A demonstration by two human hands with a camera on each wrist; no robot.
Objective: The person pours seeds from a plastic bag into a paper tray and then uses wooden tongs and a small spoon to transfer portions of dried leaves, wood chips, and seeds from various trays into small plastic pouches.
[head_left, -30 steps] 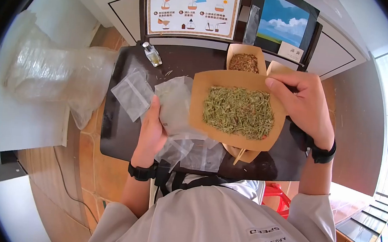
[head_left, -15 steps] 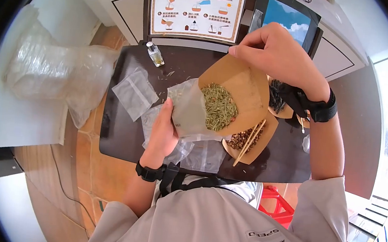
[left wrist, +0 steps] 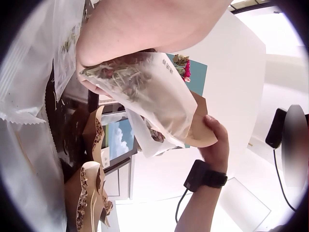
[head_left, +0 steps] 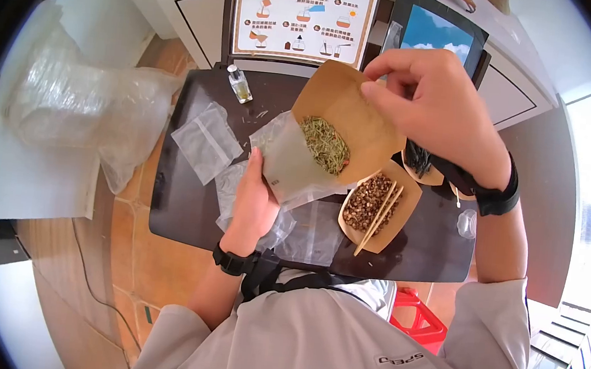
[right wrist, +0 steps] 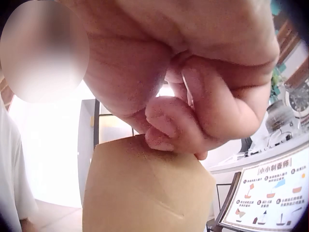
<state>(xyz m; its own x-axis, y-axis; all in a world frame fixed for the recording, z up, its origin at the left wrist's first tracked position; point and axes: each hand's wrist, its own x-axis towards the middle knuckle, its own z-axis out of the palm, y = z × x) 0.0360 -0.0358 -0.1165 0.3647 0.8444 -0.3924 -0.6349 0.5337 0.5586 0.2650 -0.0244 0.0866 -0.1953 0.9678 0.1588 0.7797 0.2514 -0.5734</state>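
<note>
The right hand (head_left: pixel 435 102) pinches the rim of a brown paper tray (head_left: pixel 359 112) between thumb and fingers; this grip is closed, with only the thickness of the rim inside it. The tray is tilted, with its held edge up, and dried green herb (head_left: pixel 324 144) lies at its low end, below and to the left of this grip. The left hand (head_left: pixel 255 202) holds a translucent pouch (head_left: pixel 287 162), with the thumb on its near side. This grip is closed on the side of the pouch, and the low end of the tray meets the pouch's mouth. Through the pouch wall, stalks of herb (left wrist: pixel 128 79) are visible in the left wrist view.

Below the right hand's grip, a second tray (head_left: pixel 403 220) with brown pieces (head_left: pixel 365 202) rests on the dark table (head_left: pixel 185 220), and two thin sticks (head_left: pixel 381 218) lie across it. Beside the left hand's grip, a flat clear bag (head_left: pixel 207 140) lies on the table, and a small glass bottle (head_left: pixel 239 85) stands or lies beyond it; which one, it is difficult to tell.
</note>
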